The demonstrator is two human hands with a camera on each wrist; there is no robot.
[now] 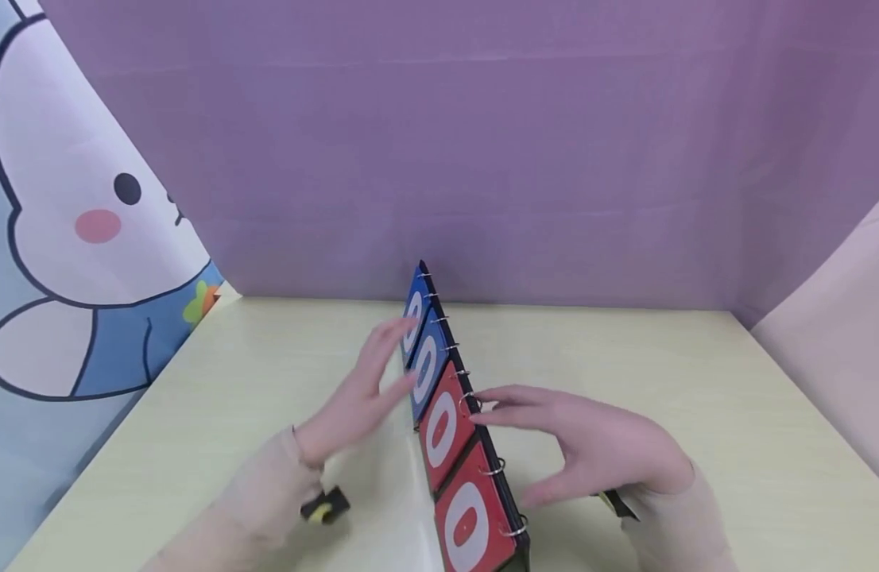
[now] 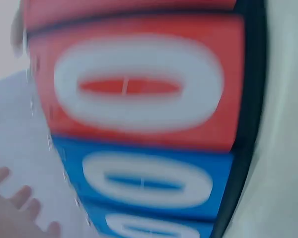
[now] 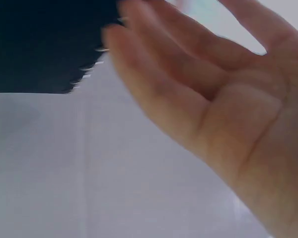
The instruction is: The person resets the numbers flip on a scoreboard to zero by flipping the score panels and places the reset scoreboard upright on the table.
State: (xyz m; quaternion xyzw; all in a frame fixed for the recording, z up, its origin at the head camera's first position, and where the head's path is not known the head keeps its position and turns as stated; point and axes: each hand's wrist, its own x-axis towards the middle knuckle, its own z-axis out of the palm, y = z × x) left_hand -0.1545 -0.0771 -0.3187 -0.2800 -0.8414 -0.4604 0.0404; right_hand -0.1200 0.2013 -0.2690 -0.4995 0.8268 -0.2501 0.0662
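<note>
A flip scoreboard [image 1: 441, 429] stands on the table, running away from me. Its near cards are red [image 2: 228, 89] and the far ones blue [image 2: 218, 178], each showing a white zero. Metal rings bind the cards along the black top edge. My left hand [image 1: 354, 409], fingers spread, is at the card side by the blue cards; contact is unclear. On the other side, my right hand [image 1: 600, 441] has its fingertips by the rings of a red card, thumb apart, gripping nothing. The right wrist view shows this hand [image 3: 213, 114] beside the dark back [image 3: 44, 44].
The pale table [image 1: 697, 381] extends on both sides of the scoreboard. A purple cloth backdrop [image 1: 482, 159] rises behind it, and a cartoon-printed cloth [image 1: 60, 262] hangs at the left. Dark straps [image 1: 327, 505] are on the wrists.
</note>
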